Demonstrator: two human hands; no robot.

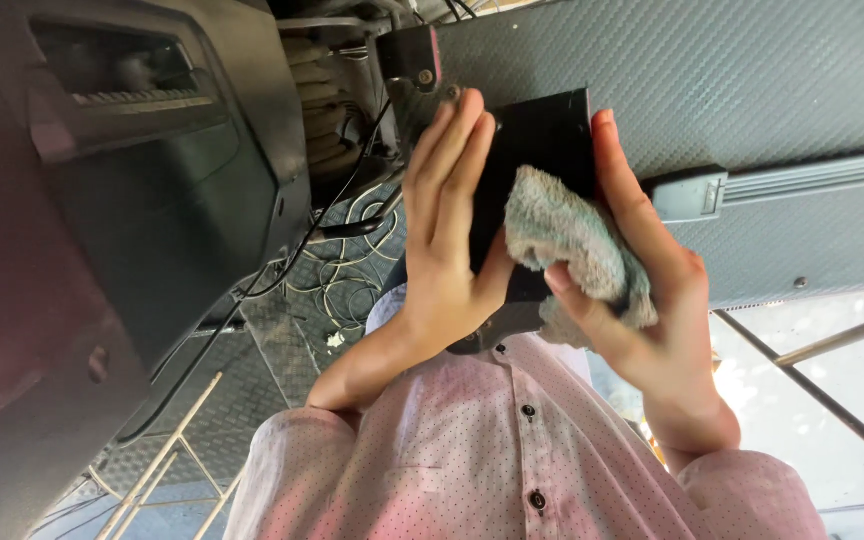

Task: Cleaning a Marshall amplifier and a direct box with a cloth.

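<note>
**Wiping a black plate held between two hands**

The left hand [447, 240] lies flat along one long edge of a black plate [537, 150], fingers straight and pressed together, palm bracing the plate from the side. The right hand [642, 280] holds a grey-green cloth [572, 245] bunched against the plate's face, thumb pinching the cloth from below while the long fingers run up the opposite edge. The plate sits between both hands, in front of the person's chest, above a pink dotted shirt [472, 450].

To do the wipe well, as I judge it, the left palm should keep a firm, steady brace so the plate does not twist under the rubbing. The cloth works best kept bunched thick under the thumb, pushed in strokes along the plate's length, with the fingers kept off the edge corners.

The plate's long axis runs away from the body, roughly in line with the fingers of both hands, tilted slightly. Its far end points toward a grey textured panel [732, 70]; its near end is hidden behind the cloth and palms. A dark housing [152, 200] with loose cables [337, 270] stands to the left.
</note>
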